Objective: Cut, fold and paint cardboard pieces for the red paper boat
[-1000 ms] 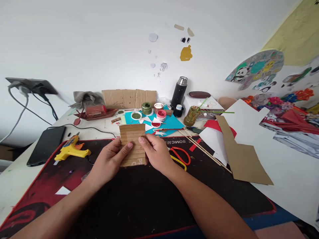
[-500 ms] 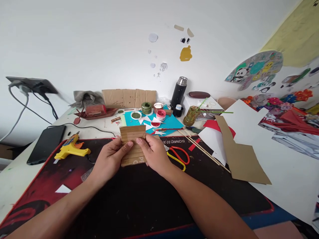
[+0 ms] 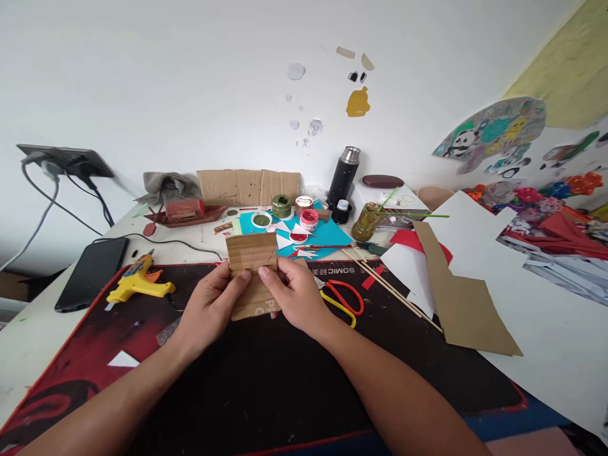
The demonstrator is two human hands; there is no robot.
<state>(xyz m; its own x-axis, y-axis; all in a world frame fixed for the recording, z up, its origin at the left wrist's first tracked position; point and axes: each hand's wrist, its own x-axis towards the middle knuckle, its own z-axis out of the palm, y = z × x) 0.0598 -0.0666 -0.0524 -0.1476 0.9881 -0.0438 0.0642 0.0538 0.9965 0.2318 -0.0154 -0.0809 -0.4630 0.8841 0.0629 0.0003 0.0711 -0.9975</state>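
Desk mat (image 3: 266, 392), dark with a red edge, lying on the white table (image 3: 28, 345) and bearing printed letters near its far edge. Cut cardboard sheet (image 3: 468, 310), brown, lying at the right over white paper and the edge of the mat. Blue sheet (image 3: 332, 234), beyond the mat, carrying open paint pots, among them a green one (image 3: 282, 206) and a red one (image 3: 308, 220). Left hand (image 3: 209, 310), closed on the left edge of the corrugated piece, its thumb flat on the near face. Right hand (image 3: 299, 294), gripping the right edge of the same piece, thumb likewise on the face. Corrugated piece (image 3: 253, 250), tan, held between the two hands above the mat and creased across its middle; it appears slightly bent there, though the thumbs partly cover the crease. Glue gun (image 3: 140, 285), yellow, on the mat to the left of the hands. Scissors (image 3: 342, 301), with one red and one yellow handle loop, just right of the right hand, their blades partly hidden.
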